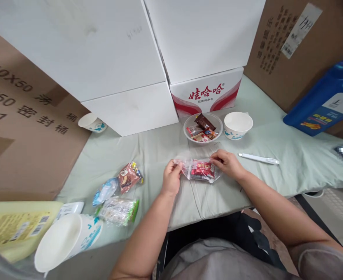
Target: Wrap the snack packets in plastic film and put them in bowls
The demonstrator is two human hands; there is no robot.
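White cartons (107, 58) are standing behind on the green cloth (148, 155). The clear bag of red snacks (202, 170) is lying between both hands, left hand (171, 178) and right hand (226, 163) pinching its ends; a snack bowl (203, 127) is sitting just beyond.

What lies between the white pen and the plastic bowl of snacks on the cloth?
In the head view, only the white paper cup stands between the pen and the snack bowl; otherwise bare green cloth.
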